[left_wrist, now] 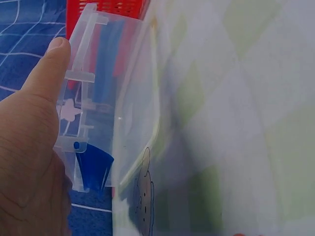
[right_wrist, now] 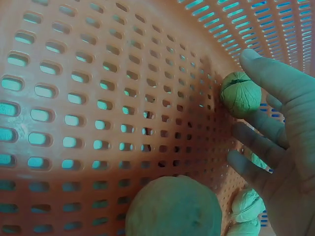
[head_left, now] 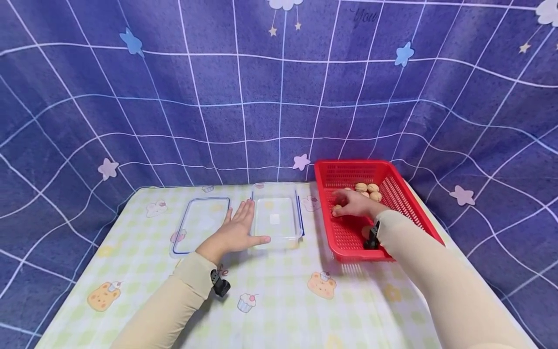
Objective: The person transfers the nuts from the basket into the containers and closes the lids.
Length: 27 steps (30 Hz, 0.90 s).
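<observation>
My left hand (head_left: pixel 235 231) lies along the left side of a clear plastic food container (head_left: pixel 277 220), fingers spread and straight. In the left wrist view its thumb (left_wrist: pixel 47 73) reaches across the container's near rim. Inside a red perforated basket (head_left: pixel 414 213), my right hand (head_left: pixel 355 203) has thumb and index finger on either side of a walnut (right_wrist: pixel 240 95) by the basket wall. The other fingers stay apart from that walnut. Nearer the right wrist camera lies another walnut (right_wrist: pixel 174 209), and several walnuts (head_left: pixel 366 189) sit at the back of the basket.
Left of the container lies a clear lid (head_left: pixel 202 223) with a blue seal. A checked, cartoon-printed cloth (head_left: pixel 283 300) covers the table. Behind it hangs a blue gridded curtain (head_left: pixel 261 121). The basket's raised walls surround my right hand.
</observation>
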Available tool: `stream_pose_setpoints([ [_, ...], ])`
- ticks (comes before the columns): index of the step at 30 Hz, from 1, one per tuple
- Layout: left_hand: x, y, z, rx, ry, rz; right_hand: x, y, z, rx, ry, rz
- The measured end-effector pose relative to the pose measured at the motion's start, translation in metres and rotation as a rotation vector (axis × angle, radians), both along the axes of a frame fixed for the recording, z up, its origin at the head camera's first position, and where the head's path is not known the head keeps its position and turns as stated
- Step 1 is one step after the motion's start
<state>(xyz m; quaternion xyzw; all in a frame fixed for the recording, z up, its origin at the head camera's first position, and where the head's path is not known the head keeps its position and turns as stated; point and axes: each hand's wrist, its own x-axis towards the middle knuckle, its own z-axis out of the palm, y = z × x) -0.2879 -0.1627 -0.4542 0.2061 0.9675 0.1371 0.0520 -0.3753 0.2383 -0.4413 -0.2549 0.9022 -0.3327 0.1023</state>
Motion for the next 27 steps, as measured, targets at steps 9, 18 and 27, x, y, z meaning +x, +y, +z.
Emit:
stream_pose_setpoints([
  [9,0.003,0.002,0.010,-0.022,-0.041,-0.009,-0.001,0.002,-0.005,0.056,0.051,0.011],
  [18,0.007,0.003,0.014,-0.050,-0.053,0.024,-0.002,0.001,-0.005,0.127,0.075,0.034],
  [27,0.005,0.002,0.011,-0.047,-0.049,0.015,-0.007,0.001,-0.002,0.125,0.105,0.028],
])
